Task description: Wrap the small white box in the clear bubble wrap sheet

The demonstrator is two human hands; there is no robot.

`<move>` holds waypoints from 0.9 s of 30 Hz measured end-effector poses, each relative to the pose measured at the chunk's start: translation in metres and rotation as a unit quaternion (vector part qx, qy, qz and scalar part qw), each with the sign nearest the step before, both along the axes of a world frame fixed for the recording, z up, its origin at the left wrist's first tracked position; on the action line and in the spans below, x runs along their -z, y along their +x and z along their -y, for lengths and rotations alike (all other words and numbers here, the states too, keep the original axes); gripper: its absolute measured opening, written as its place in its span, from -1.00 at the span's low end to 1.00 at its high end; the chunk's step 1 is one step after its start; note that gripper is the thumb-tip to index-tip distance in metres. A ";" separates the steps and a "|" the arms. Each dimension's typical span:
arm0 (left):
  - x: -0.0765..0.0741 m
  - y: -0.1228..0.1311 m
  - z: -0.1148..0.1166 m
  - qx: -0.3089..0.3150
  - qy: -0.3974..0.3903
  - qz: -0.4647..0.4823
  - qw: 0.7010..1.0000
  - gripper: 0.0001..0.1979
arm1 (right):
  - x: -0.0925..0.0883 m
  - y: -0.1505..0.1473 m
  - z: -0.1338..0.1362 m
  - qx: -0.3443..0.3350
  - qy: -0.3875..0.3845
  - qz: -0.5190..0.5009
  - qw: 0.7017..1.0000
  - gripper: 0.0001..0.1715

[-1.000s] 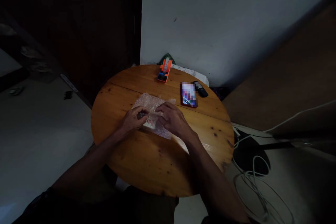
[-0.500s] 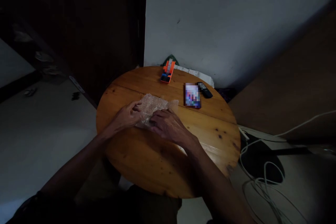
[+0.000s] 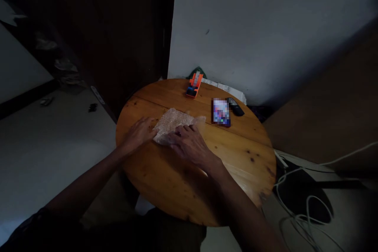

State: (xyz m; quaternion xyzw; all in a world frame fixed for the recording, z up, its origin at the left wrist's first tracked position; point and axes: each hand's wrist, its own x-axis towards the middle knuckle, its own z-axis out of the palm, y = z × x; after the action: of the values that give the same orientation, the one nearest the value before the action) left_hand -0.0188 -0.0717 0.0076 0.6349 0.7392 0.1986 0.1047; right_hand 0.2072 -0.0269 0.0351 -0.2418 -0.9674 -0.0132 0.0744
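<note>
A flat piece of clear bubble wrap (image 3: pixel 169 123) lies on the round wooden table (image 3: pixel 165 181). My left hand (image 3: pixel 138 136) rests open at its left edge, the thumb reaching the wrap and the other fingers stretched out over the wood. Over the right part of the wrap, my right hand (image 3: pixel 190 145) has its fingers curled and closed on the plastic. A loose flap of wrap sticks out beyond those fingers. Whether anything lies inside the wrap, I cannot tell.
Toward the back of the table stands an orange tape dispenser (image 3: pixel 195 84). A phone-like device with a blurred screen (image 3: pixel 221 112) lies at the right, beside a black remote (image 3: pixel 236 107). White cables (image 3: pixel 307 220) coil on the floor to the right. A wall (image 3: pixel 236 27) rises behind.
My left hand has slid left off the bubble wrap to its edge, its fingers straightening. The right hand keeps its place on the wrap. The whole view has shifted slightly.
</note>
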 end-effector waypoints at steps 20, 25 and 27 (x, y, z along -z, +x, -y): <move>-0.007 0.048 0.010 -0.074 0.045 0.500 0.862 -0.33 | -0.002 -0.002 -0.001 0.002 -0.009 0.016 1.000 -0.67; 0.002 0.047 0.011 -0.104 0.044 0.492 0.863 -0.19 | -0.002 -0.001 -0.001 0.002 -0.008 0.016 1.000 -0.66; 0.004 0.042 0.010 -0.100 -0.003 0.526 0.845 -0.33 | -0.002 -0.001 0.000 0.002 -0.004 0.010 1.000 -0.66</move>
State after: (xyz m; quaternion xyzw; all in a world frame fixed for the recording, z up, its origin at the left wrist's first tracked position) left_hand 0.0230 -0.0816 0.0040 0.3576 0.6336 0.5099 0.4590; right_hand 0.2059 -0.0268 0.0371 -0.2439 -0.9676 -0.0116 0.0638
